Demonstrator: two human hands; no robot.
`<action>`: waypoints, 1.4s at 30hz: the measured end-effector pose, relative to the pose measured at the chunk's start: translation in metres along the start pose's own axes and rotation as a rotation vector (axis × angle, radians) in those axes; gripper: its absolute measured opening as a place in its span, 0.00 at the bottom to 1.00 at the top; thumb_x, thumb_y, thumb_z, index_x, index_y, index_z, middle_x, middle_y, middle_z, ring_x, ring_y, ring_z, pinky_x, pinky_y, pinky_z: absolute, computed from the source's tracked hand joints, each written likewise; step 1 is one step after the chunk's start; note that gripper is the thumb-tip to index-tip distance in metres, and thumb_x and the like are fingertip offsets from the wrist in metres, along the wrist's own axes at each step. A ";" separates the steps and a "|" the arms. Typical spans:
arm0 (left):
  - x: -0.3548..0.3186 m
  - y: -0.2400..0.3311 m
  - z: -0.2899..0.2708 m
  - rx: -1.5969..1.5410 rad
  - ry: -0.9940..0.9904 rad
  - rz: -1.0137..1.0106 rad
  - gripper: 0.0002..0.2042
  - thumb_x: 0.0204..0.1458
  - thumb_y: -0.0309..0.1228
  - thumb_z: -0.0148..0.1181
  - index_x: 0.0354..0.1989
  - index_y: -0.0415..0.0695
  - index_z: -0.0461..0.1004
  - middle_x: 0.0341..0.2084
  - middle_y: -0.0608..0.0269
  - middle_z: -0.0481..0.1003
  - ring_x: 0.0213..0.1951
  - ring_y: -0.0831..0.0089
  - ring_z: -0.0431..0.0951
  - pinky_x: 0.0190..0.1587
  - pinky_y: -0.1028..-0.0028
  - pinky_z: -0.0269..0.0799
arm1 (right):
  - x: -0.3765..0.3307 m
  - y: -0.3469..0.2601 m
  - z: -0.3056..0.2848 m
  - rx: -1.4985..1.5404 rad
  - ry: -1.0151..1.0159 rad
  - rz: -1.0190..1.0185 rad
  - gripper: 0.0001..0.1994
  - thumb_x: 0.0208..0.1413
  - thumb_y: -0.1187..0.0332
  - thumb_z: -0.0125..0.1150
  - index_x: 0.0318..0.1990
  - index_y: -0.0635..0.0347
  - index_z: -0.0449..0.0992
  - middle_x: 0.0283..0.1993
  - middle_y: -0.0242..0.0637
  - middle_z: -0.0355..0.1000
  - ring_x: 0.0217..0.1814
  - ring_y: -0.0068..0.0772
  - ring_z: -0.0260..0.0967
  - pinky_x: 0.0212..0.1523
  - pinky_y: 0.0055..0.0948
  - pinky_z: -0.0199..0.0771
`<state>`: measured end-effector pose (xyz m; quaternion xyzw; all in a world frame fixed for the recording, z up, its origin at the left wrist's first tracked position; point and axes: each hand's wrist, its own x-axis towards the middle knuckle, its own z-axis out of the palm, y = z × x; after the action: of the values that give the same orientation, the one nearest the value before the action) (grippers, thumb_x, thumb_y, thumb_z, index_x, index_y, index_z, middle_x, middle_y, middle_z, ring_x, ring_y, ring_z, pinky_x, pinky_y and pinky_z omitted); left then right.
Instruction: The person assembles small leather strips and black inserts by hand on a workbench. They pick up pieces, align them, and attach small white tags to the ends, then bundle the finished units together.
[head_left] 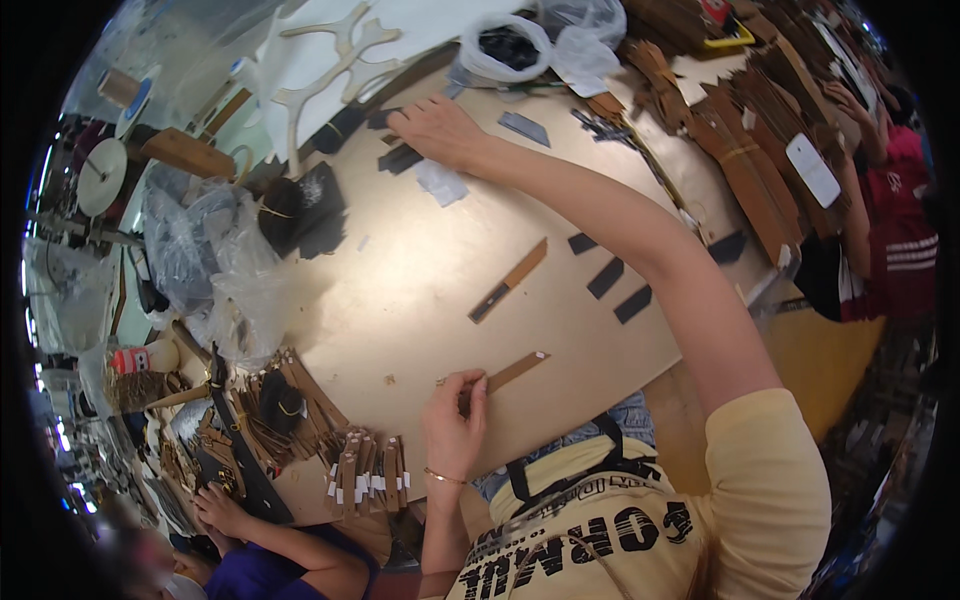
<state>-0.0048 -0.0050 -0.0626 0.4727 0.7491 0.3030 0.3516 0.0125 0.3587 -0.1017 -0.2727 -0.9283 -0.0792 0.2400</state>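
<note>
The left hand (455,420) is seen near the lower middle, with its fingers (470,385) pinched narrow on one end of a thin brown strip (515,370). The strip lies flat on the pale desk (400,290) and points away from the fingertips to the right. It looks light, a little stiff but bendable, like leather or card, with a matte face and straight cut edges; it is probably best taken at its end or by the long edges, as it is too thin to be lifted from above. Beyond the fingers, a second strip (508,281), brown with a dark end, lies alone.

The right hand (437,130) is stretched far over the desk, its fingers spread flat and holding nothing clearly; they rest on small dark flat pieces (400,157). Just beside them lies a pale scrap (441,183). Three dark rectangles (606,277) lie under the right forearm.
</note>
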 end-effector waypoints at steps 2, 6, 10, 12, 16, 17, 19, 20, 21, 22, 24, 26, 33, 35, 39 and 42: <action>-0.007 0.000 0.006 0.092 0.039 -0.027 0.07 0.57 0.27 0.61 0.42 0.41 0.78 0.36 0.50 0.79 0.37 0.59 0.81 0.37 0.68 0.75 | 0.003 0.002 -0.010 0.089 0.316 0.080 0.06 0.60 0.64 0.57 0.37 0.54 0.74 0.38 0.36 0.73 0.41 0.37 0.72 0.41 0.36 0.69; -0.020 0.011 0.019 0.374 0.240 0.151 0.11 0.55 0.28 0.61 0.47 0.45 0.78 0.52 0.51 0.73 0.52 0.55 0.73 0.52 0.61 0.69 | -0.020 0.021 -0.076 0.623 0.505 0.300 0.06 0.57 0.65 0.63 0.36 0.55 0.81 0.38 0.36 0.73 0.37 0.35 0.73 0.40 0.34 0.71; -0.016 0.035 0.039 0.459 0.074 0.497 0.22 0.54 0.31 0.63 0.58 0.47 0.71 0.63 0.53 0.64 0.64 0.52 0.63 0.63 0.55 0.57 | -0.144 0.033 -0.164 0.569 0.383 0.286 0.05 0.55 0.73 0.67 0.36 0.64 0.78 0.37 0.31 0.69 0.29 0.20 0.62 0.29 0.21 0.62; -0.005 0.049 0.062 0.435 -0.132 0.624 0.27 0.55 0.35 0.62 0.64 0.48 0.65 0.67 0.54 0.59 0.68 0.53 0.58 0.67 0.54 0.51 | -0.217 0.020 -0.191 0.538 0.226 0.423 0.04 0.52 0.78 0.68 0.33 0.64 0.78 0.37 0.33 0.69 0.28 0.19 0.65 0.27 0.20 0.65; 0.029 0.065 0.107 0.503 -0.332 0.782 0.32 0.58 0.47 0.54 0.70 0.48 0.57 0.71 0.56 0.53 0.72 0.59 0.51 0.70 0.53 0.47 | -0.320 -0.011 -0.220 0.436 0.089 0.597 0.08 0.46 0.80 0.70 0.35 0.60 0.81 0.38 0.35 0.71 0.32 0.28 0.72 0.30 0.25 0.71; 0.035 0.066 0.112 0.544 -0.358 0.803 0.33 0.59 0.49 0.52 0.70 0.48 0.56 0.71 0.56 0.52 0.72 0.61 0.50 0.70 0.53 0.47 | -0.334 -0.017 -0.225 0.397 0.094 0.609 0.10 0.44 0.80 0.71 0.36 0.58 0.82 0.38 0.36 0.72 0.34 0.31 0.73 0.31 0.27 0.73; 0.046 0.065 0.112 0.620 -0.394 0.837 0.34 0.60 0.53 0.49 0.71 0.51 0.54 0.72 0.58 0.50 0.73 0.60 0.48 0.71 0.51 0.43 | -0.351 -0.028 -0.228 0.393 0.074 0.541 0.12 0.42 0.79 0.71 0.37 0.56 0.83 0.39 0.37 0.74 0.37 0.35 0.75 0.35 0.29 0.76; 0.051 0.063 0.108 0.673 -0.461 0.829 0.34 0.60 0.54 0.48 0.72 0.52 0.53 0.73 0.60 0.48 0.73 0.60 0.47 0.72 0.51 0.41 | -0.355 -0.033 -0.227 0.419 0.090 0.515 0.14 0.41 0.79 0.71 0.38 0.54 0.84 0.39 0.37 0.75 0.39 0.37 0.75 0.36 0.30 0.77; 0.057 0.061 0.103 0.696 -0.484 0.812 0.33 0.61 0.54 0.47 0.72 0.55 0.53 0.73 0.61 0.47 0.73 0.61 0.47 0.72 0.50 0.40 | -0.358 -0.036 -0.226 0.410 0.071 0.452 0.14 0.41 0.78 0.71 0.38 0.53 0.84 0.40 0.37 0.75 0.40 0.37 0.76 0.37 0.30 0.77; 0.064 0.059 0.098 0.690 -0.445 0.851 0.33 0.61 0.54 0.47 0.72 0.56 0.53 0.73 0.61 0.47 0.73 0.61 0.47 0.72 0.50 0.40 | -0.359 -0.039 -0.222 0.415 0.064 0.391 0.15 0.41 0.78 0.72 0.39 0.53 0.84 0.41 0.37 0.75 0.42 0.37 0.76 0.38 0.31 0.78; 0.073 0.054 0.091 0.689 -0.413 0.893 0.32 0.61 0.54 0.47 0.72 0.58 0.53 0.73 0.61 0.47 0.73 0.61 0.47 0.72 0.50 0.40 | -0.357 -0.043 -0.213 0.424 0.061 0.296 0.15 0.41 0.77 0.72 0.40 0.52 0.84 0.43 0.38 0.75 0.43 0.38 0.76 0.39 0.31 0.79; 0.073 0.051 0.092 0.677 -0.434 0.866 0.31 0.61 0.51 0.47 0.72 0.60 0.53 0.73 0.60 0.48 0.73 0.61 0.47 0.72 0.50 0.40 | -0.352 -0.043 -0.202 0.429 0.062 0.226 0.15 0.41 0.77 0.72 0.40 0.53 0.84 0.45 0.38 0.75 0.45 0.39 0.76 0.39 0.32 0.79; 0.060 0.065 0.086 0.703 -0.363 0.733 0.29 0.57 0.28 0.53 0.69 0.51 0.57 0.72 0.52 0.48 0.72 0.54 0.49 0.71 0.49 0.45 | -0.343 -0.041 -0.207 0.348 -0.002 0.235 0.14 0.45 0.67 0.72 0.42 0.54 0.83 0.54 0.40 0.73 0.57 0.46 0.69 0.55 0.43 0.71; 0.052 0.078 0.070 0.456 -0.322 0.716 0.29 0.56 0.26 0.52 0.69 0.50 0.59 0.72 0.50 0.50 0.71 0.52 0.52 0.71 0.50 0.45 | -0.343 -0.042 -0.212 0.347 0.011 0.312 0.14 0.46 0.67 0.72 0.42 0.54 0.82 0.55 0.40 0.73 0.57 0.47 0.68 0.56 0.44 0.69; 0.022 0.112 0.028 -0.671 -0.816 0.484 0.21 0.67 0.37 0.42 0.66 0.42 0.63 0.65 0.49 0.62 0.66 0.57 0.62 0.69 0.61 0.55 | -0.328 -0.039 -0.212 0.323 0.127 0.395 0.14 0.47 0.69 0.71 0.43 0.55 0.82 0.56 0.40 0.72 0.56 0.48 0.67 0.56 0.43 0.66; 0.001 0.138 0.005 -1.785 -1.508 -0.106 0.26 0.69 0.47 0.33 0.65 0.40 0.62 0.64 0.52 0.63 0.64 0.62 0.64 0.67 0.63 0.58 | -0.295 -0.033 -0.211 0.343 0.172 0.357 0.14 0.48 0.72 0.70 0.44 0.55 0.81 0.55 0.40 0.73 0.55 0.48 0.68 0.54 0.43 0.67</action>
<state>0.0672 0.0479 0.0424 0.0861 -0.1090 0.3494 0.9266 0.2961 0.1341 -0.0627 -0.3799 -0.8414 0.0998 0.3711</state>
